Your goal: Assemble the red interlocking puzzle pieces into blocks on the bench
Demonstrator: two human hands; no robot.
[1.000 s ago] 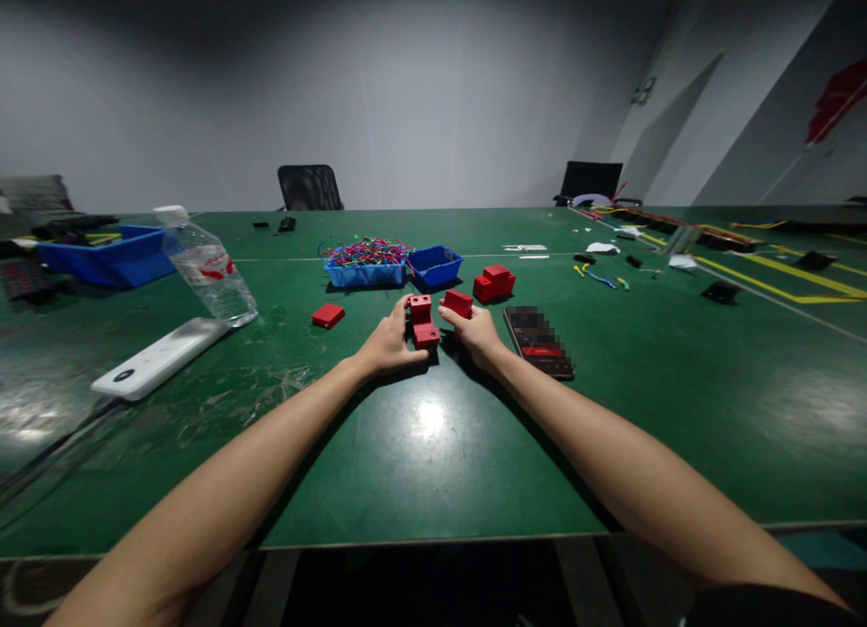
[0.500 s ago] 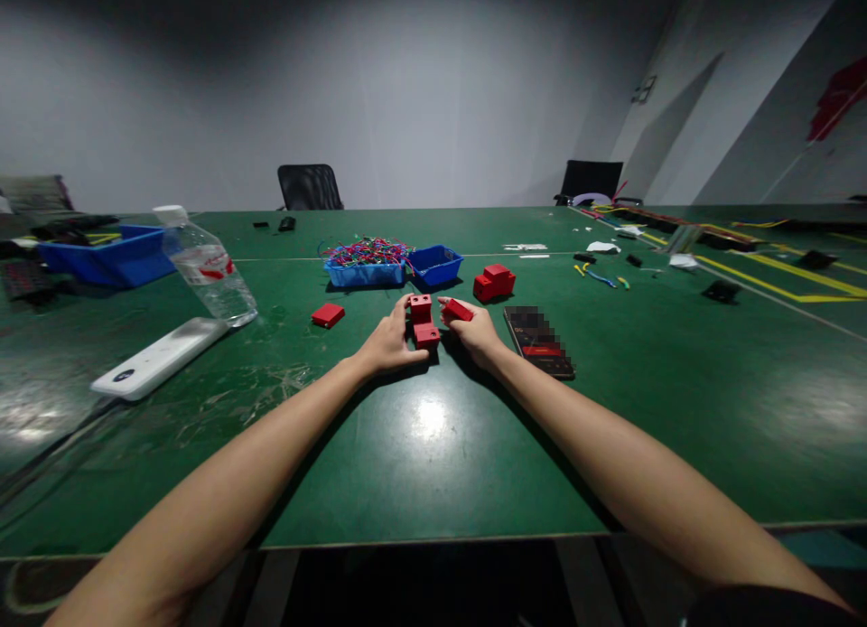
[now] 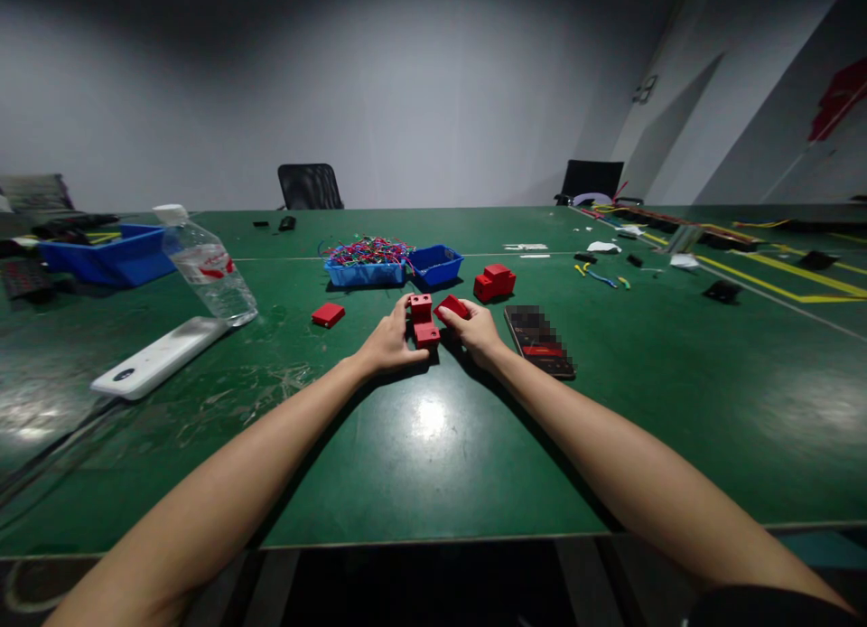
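Observation:
On the green table, my left hand (image 3: 388, 341) grips a red notched block (image 3: 424, 322), fingers at its far end and thumb at its near end. Just right of it, my right hand (image 3: 476, 326) pinches a small red piece (image 3: 452, 308), held tilted beside the block; a narrow gap seems to part the two. Behind my right hand stands another red block (image 3: 494, 283) with a raised top. A flat red square piece (image 3: 329, 315) lies to the left of my left hand.
Behind the hands are a blue tray of coloured wires (image 3: 367, 273) and another blue tray (image 3: 437, 266). A phone (image 3: 540, 341) lies right of my right hand. Far left are a tilted bottle (image 3: 209, 270), a white device (image 3: 161, 358) and a blue bin (image 3: 118, 256).
The small red piece in my right hand has turned and moved slightly left, nearer the notched block. My left hand and its block have hardly moved.

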